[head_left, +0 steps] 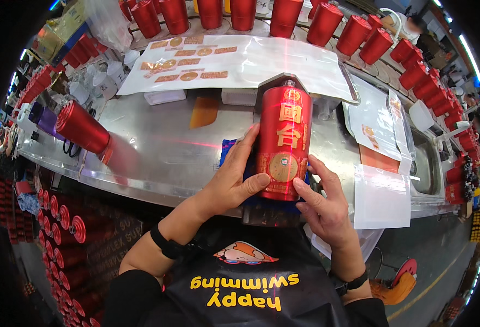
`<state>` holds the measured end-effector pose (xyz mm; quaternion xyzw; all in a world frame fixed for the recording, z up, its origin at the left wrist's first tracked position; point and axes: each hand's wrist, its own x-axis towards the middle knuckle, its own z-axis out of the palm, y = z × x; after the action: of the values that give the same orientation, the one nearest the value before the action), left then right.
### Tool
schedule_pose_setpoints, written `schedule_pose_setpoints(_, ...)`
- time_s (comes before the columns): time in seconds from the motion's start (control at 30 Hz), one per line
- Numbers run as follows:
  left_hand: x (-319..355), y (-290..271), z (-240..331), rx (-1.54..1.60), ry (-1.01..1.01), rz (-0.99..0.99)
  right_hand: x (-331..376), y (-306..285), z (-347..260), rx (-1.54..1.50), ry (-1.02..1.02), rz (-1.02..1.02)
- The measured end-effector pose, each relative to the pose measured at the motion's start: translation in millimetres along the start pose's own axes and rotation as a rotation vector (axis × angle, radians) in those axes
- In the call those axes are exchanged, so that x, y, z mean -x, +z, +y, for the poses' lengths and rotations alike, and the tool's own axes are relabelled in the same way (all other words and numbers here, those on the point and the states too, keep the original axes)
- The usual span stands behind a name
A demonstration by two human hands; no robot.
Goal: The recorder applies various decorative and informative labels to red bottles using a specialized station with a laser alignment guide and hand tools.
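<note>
A red bottle [287,122] with gold lettering lies on its side, its neck pointing away from me against a dark angular plate [300,80]. Round its lower part runs a gold decal [283,168] with a round medallion. My left hand [230,177] holds the bottle from the left, thumb near its base and fingers along its side. On the right, my right hand [324,199] grips the lower end, with its thumb at the decal's edge. Blue cloth [227,150] shows beneath the bottle. Thin red light lines cross the bottle and the metal table.
Beyond the bottle, a white sheet [136,80] carries several gold decals. Another red bottle [84,128] leans at the left. Many red bottles [243,13] stand along a curved conveyor behind. At right are decal sheets [373,114], a white sheet [381,196] and a sink [426,158]. A person [409,27] sits far right.
</note>
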<state>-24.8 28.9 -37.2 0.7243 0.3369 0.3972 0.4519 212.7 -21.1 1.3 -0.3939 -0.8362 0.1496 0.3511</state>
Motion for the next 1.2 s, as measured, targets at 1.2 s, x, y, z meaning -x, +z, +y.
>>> schedule_pose_setpoints(1.2,-13,17,9,0.19,-0.085,0.195,-38,21,11,-0.253,0.373,0.125)
